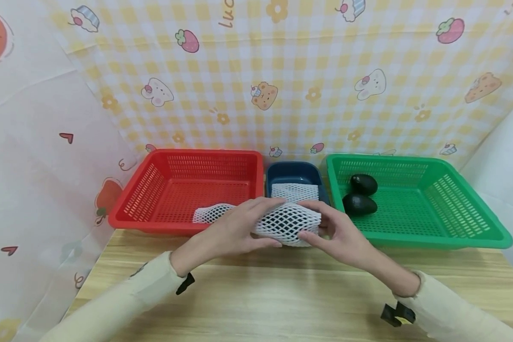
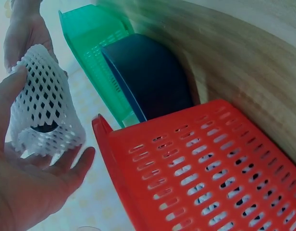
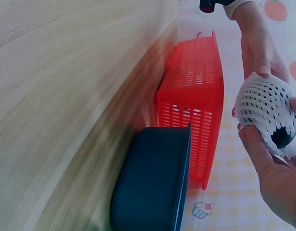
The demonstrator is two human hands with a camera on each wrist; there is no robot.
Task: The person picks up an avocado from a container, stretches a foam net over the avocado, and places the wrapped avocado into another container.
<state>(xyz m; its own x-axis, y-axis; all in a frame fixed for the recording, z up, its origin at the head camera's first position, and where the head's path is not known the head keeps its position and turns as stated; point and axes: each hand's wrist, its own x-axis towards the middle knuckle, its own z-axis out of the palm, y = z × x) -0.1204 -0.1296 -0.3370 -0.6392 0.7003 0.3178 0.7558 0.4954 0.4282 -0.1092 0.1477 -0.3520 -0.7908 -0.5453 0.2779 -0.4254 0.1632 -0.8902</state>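
Note:
Over the front of the blue bin, both hands hold an avocado in a white foam net sleeve (image 1: pixel 287 224). My left hand (image 1: pixel 235 230) grips the left end, with thumb below and fingers over the top. At the right end, my right hand (image 1: pixel 344 237) holds the net between thumb and fingers. Dark avocado skin (image 3: pixel 282 137) shows through the net's open end in the right wrist view. Another white foam net (image 1: pixel 213 213) with something dark inside lies in the red basket (image 1: pixel 188 153), partly hidden by the left hand. More white foam net (image 1: pixel 295 191) lies in the blue bin (image 1: pixel 294 167).
At the right stands a green basket (image 1: pixel 444 237) with two bare avocados (image 1: pixel 360 204) near its left wall. The blue bin sits between the two baskets. A wooden table (image 1: pixel 282 299) extends in front, and a patterned cloth (image 1: pixel 222 95) hangs behind.

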